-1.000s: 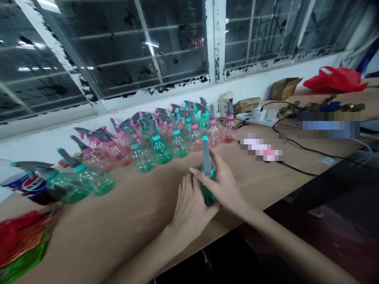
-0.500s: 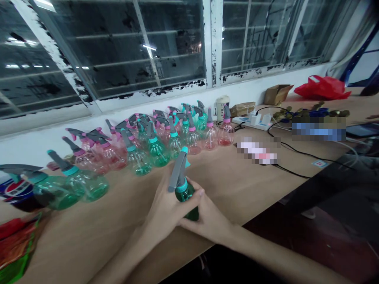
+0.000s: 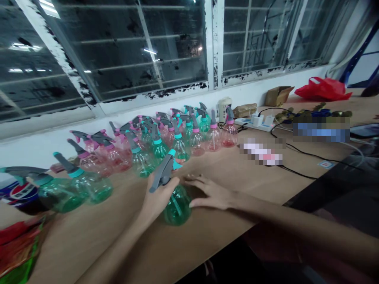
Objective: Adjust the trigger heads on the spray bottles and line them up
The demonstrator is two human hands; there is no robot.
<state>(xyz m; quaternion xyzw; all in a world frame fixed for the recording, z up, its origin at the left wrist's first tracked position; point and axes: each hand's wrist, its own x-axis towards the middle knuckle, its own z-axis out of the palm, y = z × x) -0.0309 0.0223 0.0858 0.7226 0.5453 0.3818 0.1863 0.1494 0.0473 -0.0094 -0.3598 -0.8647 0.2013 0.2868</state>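
Observation:
A green spray bottle [image 3: 177, 207] with a grey and turquoise trigger head stands on the brown table in front of me, its head tilted up to the right. My left hand [image 3: 161, 193] is wrapped around its neck, just under the head. To the right of the bottle, my right hand [image 3: 211, 192] has its fingers spread, with the thumb close to the bottle's side; whether it touches I cannot tell. Behind them stand several more spray bottles, among them a clear green one [image 3: 142, 161] and a pink one [image 3: 229, 136].
At the left are a cola bottle [image 3: 19, 195] and a red and green packet [image 3: 19, 248]. Along the wall stand a white cup [image 3: 225, 108], a power strip [image 3: 257, 121] with black cables, and a red plastic bag [image 3: 322, 90]. The table's front edge runs diagonally at lower right.
My right hand has let go of the green spray bottle and moved right, its fingers opening. My left hand now holds the neck, and the bottle has shifted slightly left and lower.

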